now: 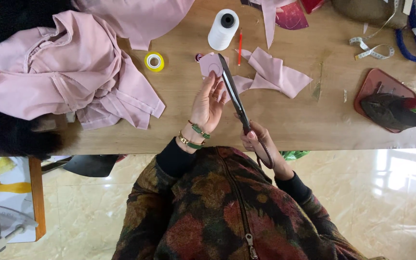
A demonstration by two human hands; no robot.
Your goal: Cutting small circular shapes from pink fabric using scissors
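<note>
While the small pink fabric piece (211, 65) is held up just above the centre of the frame, it is pinched at its lower edge by the fingertips of the left hand (207, 103), whose grip is closed on the cloth. The long scissors (234, 94) are grasped by the right hand (258, 144), with the fingers closed through the dark handle loops and the blades running up along the right edge of the piece. Whether the blades are parted or shut cannot be told.

The piece is judged to be light, thin and limp, so it is likely to droop or slide unless it is pinched close to the blades and kept taut. A smooth weave is suggested by its sheen, and slipping between the fingers may be expected. The scissors are judged heavy and stiff, best held by the loops.

On the bench (179, 110) further pink offcuts (275, 74) are seen right of centre, a white thread cone (223, 29) and a red pencil (240, 45) above the hands, a yellow tape roll (154, 61) to the left, and a heaped pink garment (58, 72) at upper left. A measuring tape (374, 48) lies at upper right.
</note>
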